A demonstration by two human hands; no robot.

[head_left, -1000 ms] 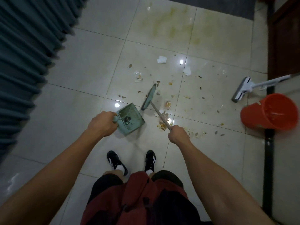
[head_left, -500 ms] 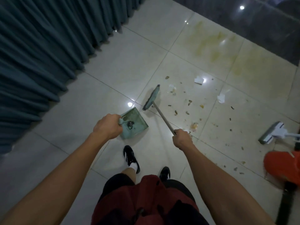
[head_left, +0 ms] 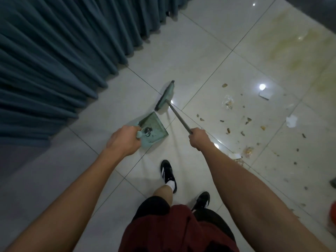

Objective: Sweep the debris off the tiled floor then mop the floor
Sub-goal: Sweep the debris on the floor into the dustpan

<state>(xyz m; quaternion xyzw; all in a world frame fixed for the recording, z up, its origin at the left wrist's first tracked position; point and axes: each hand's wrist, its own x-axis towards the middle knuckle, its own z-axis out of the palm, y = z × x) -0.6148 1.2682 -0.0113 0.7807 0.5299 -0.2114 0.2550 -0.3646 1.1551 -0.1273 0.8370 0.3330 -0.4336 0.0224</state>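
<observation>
Green dustpan (head_left: pixel 153 127) hangs in the left hand (head_left: pixel 123 141), whose grip is closed on its handle. Right hand (head_left: pixel 199 139) is clamped around the broom (head_left: pixel 166 94) stick. Debris (head_left: pixel 248 120) lies scattered on the tiled floor (head_left: pixel 209 51), to the right of the broom head.

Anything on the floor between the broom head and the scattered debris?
Nothing visible. Bare tile lies between the broom head, held by the right hand, and the nearest debris. The dustpan, in the left hand, sits off that path.
</observation>
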